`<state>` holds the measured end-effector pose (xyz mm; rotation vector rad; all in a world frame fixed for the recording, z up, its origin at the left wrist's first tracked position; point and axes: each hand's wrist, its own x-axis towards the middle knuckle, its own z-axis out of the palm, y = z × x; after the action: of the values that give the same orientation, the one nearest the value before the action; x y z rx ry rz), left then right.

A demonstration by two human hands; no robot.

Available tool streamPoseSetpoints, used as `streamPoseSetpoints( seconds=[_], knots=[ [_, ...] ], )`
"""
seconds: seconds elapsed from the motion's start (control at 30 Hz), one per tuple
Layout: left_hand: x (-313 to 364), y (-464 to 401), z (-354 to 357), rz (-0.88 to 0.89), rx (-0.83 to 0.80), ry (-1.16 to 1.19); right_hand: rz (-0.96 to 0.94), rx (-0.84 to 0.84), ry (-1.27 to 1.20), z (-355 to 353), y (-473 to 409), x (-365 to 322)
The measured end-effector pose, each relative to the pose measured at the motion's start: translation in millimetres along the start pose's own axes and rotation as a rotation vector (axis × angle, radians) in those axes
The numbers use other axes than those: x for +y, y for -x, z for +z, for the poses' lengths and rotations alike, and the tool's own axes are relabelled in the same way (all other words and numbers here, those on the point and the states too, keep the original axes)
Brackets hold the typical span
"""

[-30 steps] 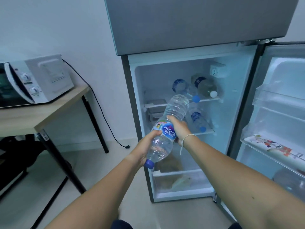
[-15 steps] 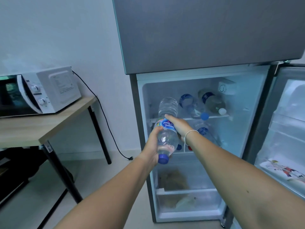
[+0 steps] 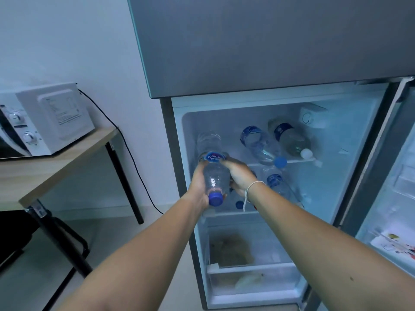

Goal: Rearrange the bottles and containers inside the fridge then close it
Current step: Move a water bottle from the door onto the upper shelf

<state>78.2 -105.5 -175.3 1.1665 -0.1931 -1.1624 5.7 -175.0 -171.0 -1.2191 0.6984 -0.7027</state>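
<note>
The lower part of the middle shelf (image 3: pixel 226 213) is hidden behind both hands, and only a blue cap and part of one bottle (image 3: pixel 279 185) show there. The crisper drawer (image 3: pixel 251 281) contents at lower centre are indistinct. The open door (image 3: pixel 390 198) is cut off at the right edge.

The fridge (image 3: pixel 269 46) stands on a pale floor against a white wall. At the left, a microwave (image 3: pixel 45 122) sits on a wooden tabletop (image 3: pixel 56 162).

The water bottle (image 3: pixel 212 173) is at frame centre, at the left front of the top shelf (image 3: pixel 298 162). Its long axis runs into the fridge, base inward, blue cap toward the camera. The left hand (image 3: pixel 198 187) grip is clenched on its neck end; the right hand (image 3: pixel 238 176) grip clasps its right side. Two more bottles (image 3: pixel 258 144) lie on the top shelf, caps outward.
</note>
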Motion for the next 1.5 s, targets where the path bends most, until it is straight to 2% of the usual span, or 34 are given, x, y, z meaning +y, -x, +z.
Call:
streamPoseSetpoints(
  seconds=[0.13,0.27,0.4,0.63,0.8,1.13,1.37,1.5],
  knots=[
    [9.1,-17.7,11.5,0.094,-0.025,-0.073,-0.002,0.000,-0.029,-0.3,-9.8,3.2],
    [21.5,-25.0,24.9,0.063,-0.051,0.042,0.000,0.030,-0.069,0.6,-15.9,2.0],
    [25.8,-38.9,26.1,0.067,0.059,0.057,-0.049,0.043,0.001,-0.4,-24.3,4.7],
    [29.4,-51.9,20.5,0.097,0.082,0.110,-0.106,0.071,0.229,4.0,-50.4,5.7],
    [33.6,-62.0,19.6,0.141,0.103,0.010,-0.093,0.067,0.254,5.2,-66.1,5.4],
    [31.3,-58.7,18.4,0.153,0.106,-0.019,-0.088,0.080,0.255,5.5,-65.8,4.8],
    [23.5,-48.1,14.7,0.142,0.182,-0.153,-0.074,0.185,0.354,1.8,-53.1,4.0],
    [19.0,-40.9,10.7,0.130,0.148,-0.261,-0.065,0.203,0.405,-4.1,-42.2,5.4]
  ],
)
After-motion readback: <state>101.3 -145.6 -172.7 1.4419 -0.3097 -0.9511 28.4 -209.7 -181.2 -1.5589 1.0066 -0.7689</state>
